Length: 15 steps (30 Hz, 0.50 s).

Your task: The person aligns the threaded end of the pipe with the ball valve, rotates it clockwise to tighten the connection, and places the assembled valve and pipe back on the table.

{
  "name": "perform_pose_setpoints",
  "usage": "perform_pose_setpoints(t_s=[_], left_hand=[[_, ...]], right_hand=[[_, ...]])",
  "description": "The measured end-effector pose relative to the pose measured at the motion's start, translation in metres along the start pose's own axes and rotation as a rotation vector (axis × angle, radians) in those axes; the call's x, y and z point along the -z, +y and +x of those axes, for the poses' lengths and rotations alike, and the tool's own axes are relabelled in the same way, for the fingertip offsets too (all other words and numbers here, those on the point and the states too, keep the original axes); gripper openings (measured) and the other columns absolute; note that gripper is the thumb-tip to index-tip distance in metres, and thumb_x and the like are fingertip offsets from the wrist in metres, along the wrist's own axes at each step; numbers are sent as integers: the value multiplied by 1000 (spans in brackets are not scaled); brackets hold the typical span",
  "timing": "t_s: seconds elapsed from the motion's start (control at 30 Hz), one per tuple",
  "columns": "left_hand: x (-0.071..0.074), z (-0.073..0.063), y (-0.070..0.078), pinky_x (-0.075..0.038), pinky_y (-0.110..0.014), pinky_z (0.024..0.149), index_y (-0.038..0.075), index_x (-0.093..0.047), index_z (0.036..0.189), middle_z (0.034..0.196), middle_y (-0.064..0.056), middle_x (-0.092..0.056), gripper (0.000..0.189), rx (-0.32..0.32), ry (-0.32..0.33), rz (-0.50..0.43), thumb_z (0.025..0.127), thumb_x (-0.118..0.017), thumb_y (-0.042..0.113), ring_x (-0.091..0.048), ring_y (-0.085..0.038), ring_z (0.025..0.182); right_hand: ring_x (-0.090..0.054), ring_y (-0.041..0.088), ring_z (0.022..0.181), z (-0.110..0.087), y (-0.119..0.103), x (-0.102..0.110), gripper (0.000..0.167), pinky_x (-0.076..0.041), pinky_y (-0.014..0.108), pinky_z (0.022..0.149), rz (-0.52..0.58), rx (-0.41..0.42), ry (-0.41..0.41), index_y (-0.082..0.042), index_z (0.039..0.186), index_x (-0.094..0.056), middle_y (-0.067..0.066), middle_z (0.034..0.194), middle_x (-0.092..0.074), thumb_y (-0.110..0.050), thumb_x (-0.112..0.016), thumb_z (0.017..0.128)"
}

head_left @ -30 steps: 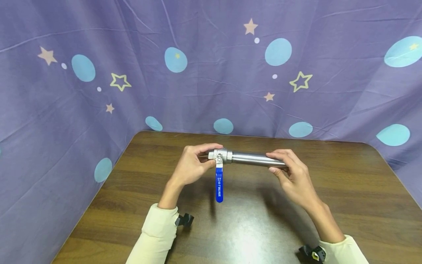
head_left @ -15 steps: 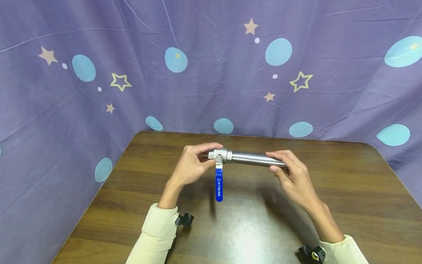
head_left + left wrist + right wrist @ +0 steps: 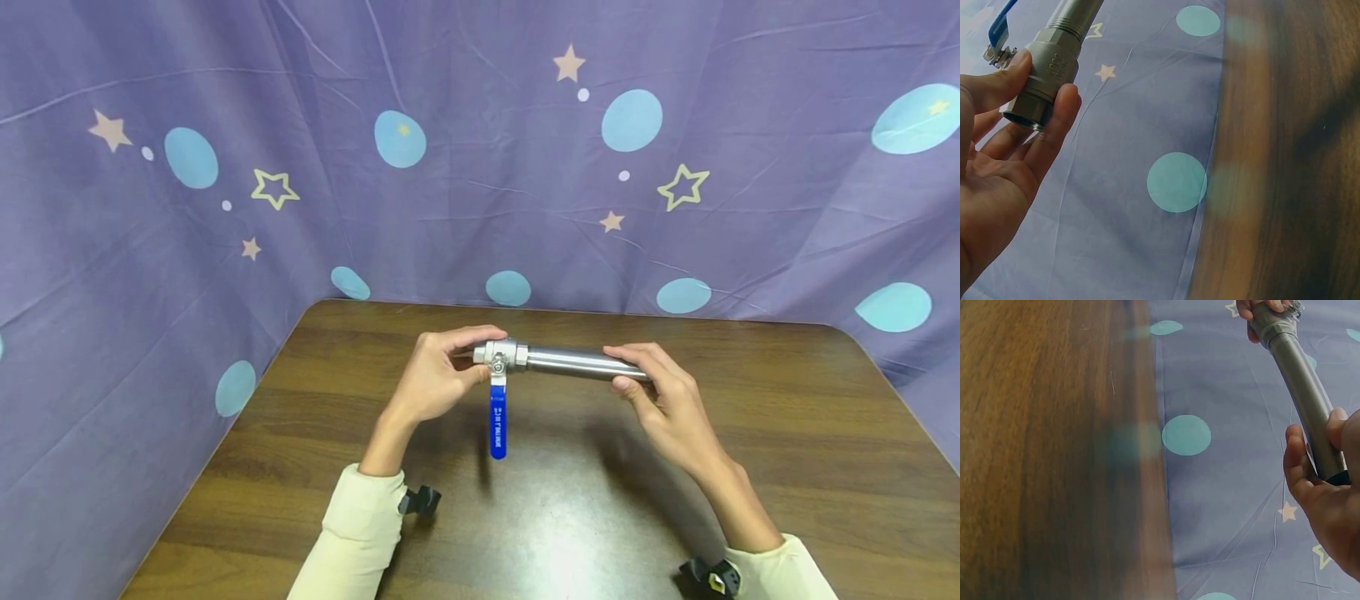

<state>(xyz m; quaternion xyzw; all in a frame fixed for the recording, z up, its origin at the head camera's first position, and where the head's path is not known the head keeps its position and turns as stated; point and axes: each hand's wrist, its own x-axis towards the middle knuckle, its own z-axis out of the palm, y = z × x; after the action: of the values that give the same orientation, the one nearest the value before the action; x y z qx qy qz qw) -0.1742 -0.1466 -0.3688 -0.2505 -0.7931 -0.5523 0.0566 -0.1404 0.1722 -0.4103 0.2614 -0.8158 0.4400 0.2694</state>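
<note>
A steel ball valve (image 3: pixel 512 353) with a blue lever handle (image 3: pixel 498 425) is joined end to end with a smooth steel pipe (image 3: pixel 570 361). My left hand (image 3: pixel 431 379) pinches the valve body between thumb and fingers at its free end. The valve's open mouth shows in the left wrist view, where threads of the pipe (image 3: pixel 1067 24) are visible at the joint. My right hand (image 3: pixel 667 408) grips the pipe's far end, thumb below and fingers above. Both parts are held level above the table, the lever pointing toward me. The right palm hides part of the pipe's end.
The brown wooden table (image 3: pixel 300 500) stretches beneath both hands, with rounded back corners. A purple curtain (image 3: pixel 480 208) with stars and blue dots hangs behind and beside it. Black straps with small devices sit at both wrists.
</note>
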Motion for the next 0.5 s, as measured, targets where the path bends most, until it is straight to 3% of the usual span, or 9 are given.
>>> perform_pose_setpoints(t_s=[0.1, 0.27, 0.4, 0.5], left_hand=[[0, 0, 0, -68, -48, 83, 0, -76, 127, 125, -18, -79, 48, 0, 1, 3, 82, -75, -16, -74, -19, 93], [0, -1, 2, -68, -39, 79, 1, -76, 128, 122, -20, -79, 48, 9, 7, 1, 83, -76, -15, -75, -18, 90], [1, -1, 1, -67, -29, 77, -1, -75, 129, 123, -22, -78, 47, 10, 7, -7, 84, -76, -15, -75, -17, 89], [1, 0, 1, -67, -32, 78, -1, -75, 129, 122, -22, -78, 48, 8, 5, -9, 83, -75, -15, -75, -17, 89]], right_hand=[[-60, -2, 94, 0, 0, 0, 51, -47, 8, 68, 21, 4, -5, -5, 134, -72, 11, 128, -70, 14, -77, 87], [-64, 1, 117, 0, -1, 0, 61, -61, 14, 88, 141, 4, -45, 2, 138, -67, 19, 142, -61, 21, -79, 81], [-64, 3, 119, 0, -2, 0, 62, -63, 20, 92, 186, 11, -69, 5, 137, -66, 19, 146, -56, 24, -78, 79], [-63, 3, 120, -1, -3, 0, 59, -62, 20, 92, 196, 20, -72, 5, 135, -67, 20, 145, -55, 25, -77, 80]])
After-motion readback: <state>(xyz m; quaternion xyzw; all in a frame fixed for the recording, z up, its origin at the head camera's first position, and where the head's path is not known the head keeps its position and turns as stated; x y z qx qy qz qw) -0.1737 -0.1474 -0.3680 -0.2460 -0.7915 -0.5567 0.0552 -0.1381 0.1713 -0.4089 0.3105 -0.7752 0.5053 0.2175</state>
